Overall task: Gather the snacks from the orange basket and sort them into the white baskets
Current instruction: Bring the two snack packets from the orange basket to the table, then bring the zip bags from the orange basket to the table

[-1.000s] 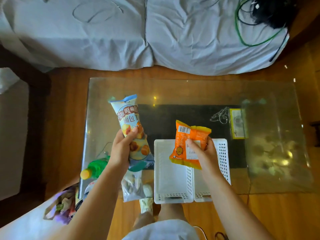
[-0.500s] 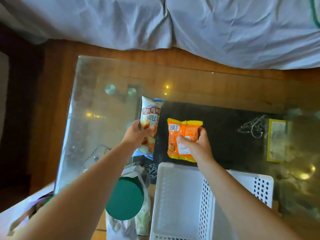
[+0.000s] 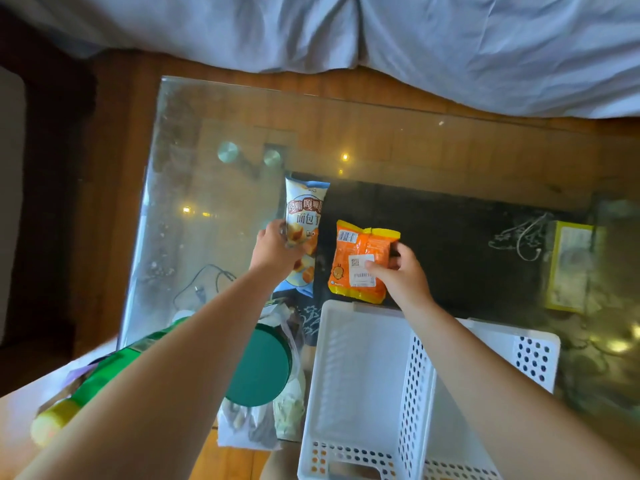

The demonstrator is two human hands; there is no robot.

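Both hands are stretched out over the glass table (image 3: 214,209), each closed around a snack packet. Left hand (image 3: 277,249) has its fingers wrapped round the lower part of a tall blue-and-white bread-snack bag (image 3: 304,216), which stands lengthwise away from the person with its top end pointing toward the bed. Right hand (image 3: 401,275) pinches the right edge of an orange packet (image 3: 360,259), thumb across its white label, fingers curled behind; the packet lies just beyond the far rim of the baskets, over the black mat (image 3: 450,244) under the glass.

Behind it all, rumpled grey bedding (image 3: 381,39) fills the top of the scene, with wooden floor (image 3: 104,150) showing between it and the table. Two white baskets (image 3: 349,382) sit side by side at the near edge of the table, perforated walls touching, both with bare floors where visible; the right one is largely hidden by the right forearm. Left of them, under the left forearm, a round dark-green lid (image 3: 259,368) rests on clear plastic bags (image 3: 249,427) of something I can't make out. A green bottle with a yellow cap (image 3: 55,420) pokes out at the lower left, blurred. A yellow-framed card (image 3: 568,268) lies on the far right under the glass. I can't pick out the orange basket from here.
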